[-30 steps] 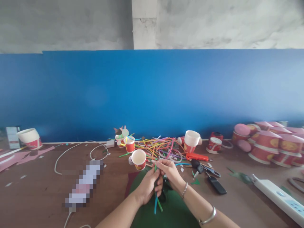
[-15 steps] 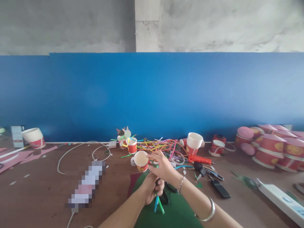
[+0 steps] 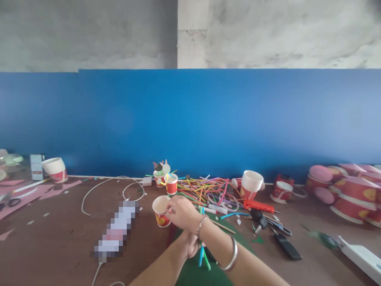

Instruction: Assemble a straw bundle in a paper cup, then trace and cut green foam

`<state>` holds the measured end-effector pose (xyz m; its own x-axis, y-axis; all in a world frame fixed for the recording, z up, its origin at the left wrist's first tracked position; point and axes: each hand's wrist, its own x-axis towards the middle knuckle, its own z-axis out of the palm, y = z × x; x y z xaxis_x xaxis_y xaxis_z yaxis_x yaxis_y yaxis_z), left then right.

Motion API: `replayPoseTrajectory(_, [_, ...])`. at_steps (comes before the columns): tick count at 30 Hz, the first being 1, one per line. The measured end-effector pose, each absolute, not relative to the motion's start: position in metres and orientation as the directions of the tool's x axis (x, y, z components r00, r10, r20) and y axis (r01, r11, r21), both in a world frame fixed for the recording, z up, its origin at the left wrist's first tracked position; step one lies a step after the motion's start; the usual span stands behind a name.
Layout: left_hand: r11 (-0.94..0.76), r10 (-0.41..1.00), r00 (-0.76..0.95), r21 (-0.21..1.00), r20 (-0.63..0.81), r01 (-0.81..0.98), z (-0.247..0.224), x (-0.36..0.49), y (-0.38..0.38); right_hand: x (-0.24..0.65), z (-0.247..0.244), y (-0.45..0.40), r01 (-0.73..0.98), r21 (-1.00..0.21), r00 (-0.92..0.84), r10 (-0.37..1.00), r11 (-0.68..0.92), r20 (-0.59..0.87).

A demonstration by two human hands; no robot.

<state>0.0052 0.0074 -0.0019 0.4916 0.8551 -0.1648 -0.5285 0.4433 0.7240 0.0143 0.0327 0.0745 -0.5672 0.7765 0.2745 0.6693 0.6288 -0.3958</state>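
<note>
My right hand reaches over to a red and white paper cup, its fingers closed at the cup's rim. My left hand is below, partly hidden under my right wrist, wrapped around blue and green strips whose ends stick out above and below it. The cup stands upright and open. Behind it are small cups with paper figures and a heap of coloured strips.
Farther right are a stacked white cup, an orange tool, keys, a black fob and a power strip. Pink-topped cups fill the far right. A phone with a cable and pink paper lie left.
My right hand has moved left, across my left hand, to the cup's rim. The cup sits nearer and farther left. The view has shifted slightly. My left hand still holds the strips.
</note>
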Motion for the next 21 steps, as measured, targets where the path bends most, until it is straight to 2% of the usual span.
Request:
replayPoseTrajectory(3, [0.411,0.887,0.43,0.714,-0.169,-0.567,-0.002,0.005,0.008,0.011,0.072,0.029,0.678,-0.381,-0.573,0.777,0.628,0.261])
replayPoseTrajectory(7, [0.438,0.882,0.425,0.69,-0.204,-0.576,-0.005,0.003,0.014,0.023,0.08,0.036,0.618,-0.447,-0.556,0.762,0.647,0.333])
replayPoseTrajectory(11, [0.493,0.843,0.496,0.667,-0.208,-0.558,-0.003,-0.003,0.019,0.05,0.083,0.074,0.548,-0.653,-0.412,0.848,0.522,0.333])
replayPoseTrajectory(13, [0.504,0.831,0.524,0.656,-0.189,-0.562,0.001,-0.008,0.02,0.065,0.077,0.097,0.479,-0.791,-0.328,0.913,0.381,0.241])
replayPoseTrajectory(14, [0.514,0.818,0.548,0.645,-0.172,-0.565,0.003,-0.011,0.021,0.073,0.072,0.107,0.474,-0.812,-0.312,0.927,0.341,0.208])
replayPoseTrajectory(17, [0.583,0.717,0.696,0.585,-0.044,-0.563,0.009,-0.021,0.02,0.088,0.054,0.126,0.465,-0.834,-0.312,0.936,0.297,0.159])
replayPoseTrajectory(21, [0.644,0.539,0.839,0.602,0.08,-0.472,0.015,-0.029,0.015,0.083,0.03,0.122,0.464,-0.818,-0.366,0.914,0.34,0.172])
